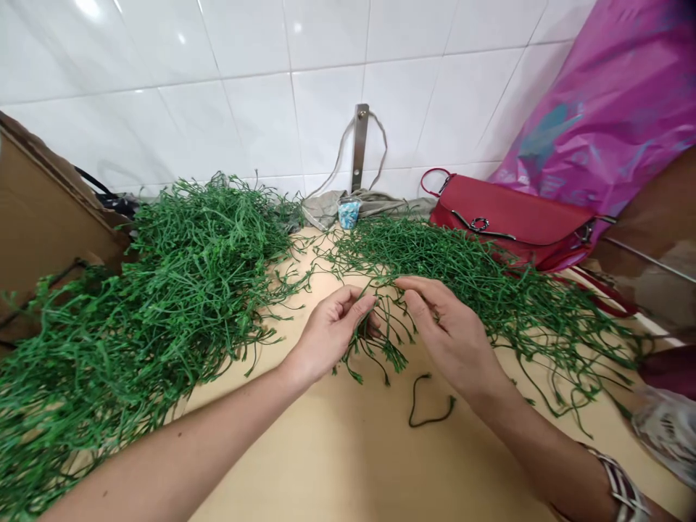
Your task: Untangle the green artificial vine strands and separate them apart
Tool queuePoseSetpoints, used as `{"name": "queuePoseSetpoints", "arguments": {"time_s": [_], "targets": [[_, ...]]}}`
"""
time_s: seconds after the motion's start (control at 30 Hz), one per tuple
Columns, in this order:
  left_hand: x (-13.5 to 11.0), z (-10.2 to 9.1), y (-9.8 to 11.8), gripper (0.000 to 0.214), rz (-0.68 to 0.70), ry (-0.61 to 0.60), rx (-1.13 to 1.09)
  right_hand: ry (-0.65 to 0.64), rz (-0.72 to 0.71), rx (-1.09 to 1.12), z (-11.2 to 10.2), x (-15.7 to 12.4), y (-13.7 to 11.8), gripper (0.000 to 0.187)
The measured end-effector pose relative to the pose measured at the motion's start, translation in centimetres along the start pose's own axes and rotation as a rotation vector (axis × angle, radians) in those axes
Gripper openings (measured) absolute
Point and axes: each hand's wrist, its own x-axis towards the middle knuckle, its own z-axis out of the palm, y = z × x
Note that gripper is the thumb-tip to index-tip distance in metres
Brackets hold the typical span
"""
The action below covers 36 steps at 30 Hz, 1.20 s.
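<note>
The person's left hand (pixel 329 330) is pinching a small bunch of green artificial stems (pixel 396 357) between thumb and curled fingers; the stems are fanning out to the right of that hand and hanging below its fingertips, over the tan tabletop (pixel 304 457). The right hand (pixel 454 337) is hovering just beside the bunch, its thumb and forefinger extending toward the upper stem ends; whether these fingertips are gripping a stem, one cannot tell. One loose green stem (pixel 432 421) is lying bent on the tabletop, nearer the person than both hands and just left of the right forearm.

A large heap of green stems (pixel 201 261) is spreading to the left of the left hand, running back along the left forearm. A second, flatter heap (pixel 435 254) is lying beyond the right hand and stretching off to its right. Past this second heap, a red handbag (pixel 511 210) is resting, with a magenta plastic bag (pixel 614 101) rising behind it. Straight beyond the left hand, a small blue-patterned object (pixel 349 214) is sitting by the tiled wall (pixel 244 43).
</note>
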Motion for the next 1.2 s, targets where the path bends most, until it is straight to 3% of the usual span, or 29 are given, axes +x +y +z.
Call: {"name": "queuePoseSetpoints", "arguments": {"time_s": [0.13, 0.27, 0.37, 0.53, 0.7, 0.8, 0.93, 1.1, 1.2], "targets": [[0.1, 0.0, -0.4, 0.034, 0.02, -0.033, 0.019, -0.186, 0.19, 0.145, -0.3, 0.2, -0.7, 0.037], [0.1, -0.1, -1.0, 0.029, 0.053, -0.042, 0.094, -0.272, 0.22, 0.31, 0.1, 0.2, -1.0, 0.03], [0.0, -0.3, -1.1, 0.025, 0.043, -0.041, 0.195, -0.25, 0.19, 0.255, 0.2, 0.1, -0.6, 0.021], [-0.1, -0.8, -0.4, 0.027, 0.036, -0.061, 0.464, -0.174, 0.031, -0.022, -0.3, 0.1, -0.2, 0.018], [-0.2, -0.7, 0.3, 0.023, 0.045, -0.097, 0.497, -0.155, -0.084, -0.139, -0.4, 0.4, -0.3, 0.014], [-0.6, -0.4, 0.7, 0.024, 0.059, -0.059, 0.466, -0.03, -0.001, -0.161, -1.6, 1.3, 0.4, 0.011], [-0.8, -0.1, 0.6, 0.024, 0.048, -0.031, 0.389, 0.343, 0.164, -0.078, -4.9, 3.2, 1.9, 0.009], [-0.4, -0.1, -0.7, 0.026, 0.053, -0.002, 0.426, 0.454, -0.13, -0.43, -6.0, 3.5, 1.6, 0.022], [-0.4, -0.1, -1.0, 0.025, 0.05, 0.036, 0.475, 0.373, -0.17, -0.433, -4.7, 2.7, 0.6, 0.016]]}}
